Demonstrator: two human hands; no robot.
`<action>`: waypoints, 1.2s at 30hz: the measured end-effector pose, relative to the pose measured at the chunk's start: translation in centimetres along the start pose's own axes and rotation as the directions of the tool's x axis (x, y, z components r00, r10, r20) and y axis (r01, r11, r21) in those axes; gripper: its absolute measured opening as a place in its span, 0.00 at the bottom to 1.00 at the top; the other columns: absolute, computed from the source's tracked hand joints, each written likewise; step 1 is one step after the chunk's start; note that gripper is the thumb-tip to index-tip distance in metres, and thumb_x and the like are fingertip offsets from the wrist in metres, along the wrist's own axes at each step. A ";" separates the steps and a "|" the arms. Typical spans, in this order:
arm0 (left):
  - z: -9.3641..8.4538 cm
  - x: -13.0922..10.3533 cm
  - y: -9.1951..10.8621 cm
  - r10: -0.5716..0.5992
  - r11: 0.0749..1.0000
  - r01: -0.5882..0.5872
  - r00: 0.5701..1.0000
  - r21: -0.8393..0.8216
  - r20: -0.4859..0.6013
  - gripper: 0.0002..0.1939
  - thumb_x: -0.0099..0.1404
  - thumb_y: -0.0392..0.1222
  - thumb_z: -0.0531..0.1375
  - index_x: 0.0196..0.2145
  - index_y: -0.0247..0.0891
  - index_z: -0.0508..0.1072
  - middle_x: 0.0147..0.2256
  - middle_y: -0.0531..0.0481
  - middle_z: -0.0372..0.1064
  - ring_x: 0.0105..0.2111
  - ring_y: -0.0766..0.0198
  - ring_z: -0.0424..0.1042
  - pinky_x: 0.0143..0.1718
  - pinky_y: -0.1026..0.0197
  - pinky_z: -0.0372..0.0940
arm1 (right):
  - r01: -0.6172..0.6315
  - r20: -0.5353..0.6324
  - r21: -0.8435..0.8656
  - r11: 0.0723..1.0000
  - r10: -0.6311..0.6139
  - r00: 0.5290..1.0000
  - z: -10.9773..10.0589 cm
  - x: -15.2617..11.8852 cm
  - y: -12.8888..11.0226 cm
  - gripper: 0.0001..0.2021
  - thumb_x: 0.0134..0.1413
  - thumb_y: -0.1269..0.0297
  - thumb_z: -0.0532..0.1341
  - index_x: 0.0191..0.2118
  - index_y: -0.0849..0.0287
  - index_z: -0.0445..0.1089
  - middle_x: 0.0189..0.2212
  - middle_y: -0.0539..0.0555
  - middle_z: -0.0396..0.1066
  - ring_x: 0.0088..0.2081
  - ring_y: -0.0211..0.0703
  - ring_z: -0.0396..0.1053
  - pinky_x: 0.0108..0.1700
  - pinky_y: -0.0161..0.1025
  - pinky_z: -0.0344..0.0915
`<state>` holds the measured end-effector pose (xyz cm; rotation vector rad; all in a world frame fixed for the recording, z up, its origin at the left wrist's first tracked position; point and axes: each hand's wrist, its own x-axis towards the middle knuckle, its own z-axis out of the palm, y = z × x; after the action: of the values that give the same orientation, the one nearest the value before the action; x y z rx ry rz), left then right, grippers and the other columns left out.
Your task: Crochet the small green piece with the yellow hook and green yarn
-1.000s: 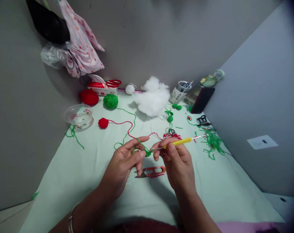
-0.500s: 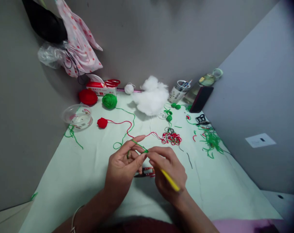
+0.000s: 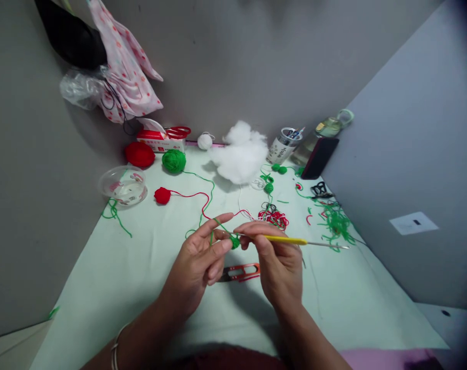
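Observation:
Between thumb and fingers my left hand point(image 3: 197, 262) pinches a small green crocheted piece point(image 3: 235, 241), and green yarn runs over its raised index finger. My right hand point(image 3: 281, 262) grips a crochet hook with a yellow handle point(image 3: 285, 239); its thin front end meets the green piece, while the other metal end points right. Orange-handled thread snips point(image 3: 248, 270) lie on the cloth below and between the hands. From the green yarn ball point(image 3: 173, 161) a strand leads down toward my left hand. A small red yarn ball point(image 3: 162, 195) trails its strand behind the hands.
White stuffing point(image 3: 241, 156) sits at the back, beside a pen can point(image 3: 284, 146), a bottle and a leaning phone point(image 3: 320, 158). Green yarn scraps point(image 3: 338, 223) lie on the right. A clear plastic bowl point(image 3: 123, 186), large red yarn and a tissue box point(image 3: 162, 141) stand on the left.
My right hand has turned and shifted slightly right, so the hook now lies nearly level instead of slanting down. The green piece and more of the snips have come into view.

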<state>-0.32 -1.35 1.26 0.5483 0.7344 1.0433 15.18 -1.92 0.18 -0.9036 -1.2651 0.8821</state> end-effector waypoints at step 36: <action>0.2 -0.3 -0.8 0.076 0.997 -0.074 0.996 0.025 -0.048 0.25 0.59 0.39 0.75 0.54 0.40 0.79 0.30 0.58 0.69 0.15 0.80 0.59 0.17 0.72 0.54 | 0.286 0.099 -0.374 0.882 -0.269 0.958 0.4 -0.7 -0.2 0.15 0.66 0.78 0.62 0.49 0.52 0.80 0.39 0.52 0.79 0.39 0.39 0.76 0.39 0.36 0.74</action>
<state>0.16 -1.95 0.89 0.5762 0.7745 1.1221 14.73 -2.58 0.16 -0.9787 -1.5954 0.4315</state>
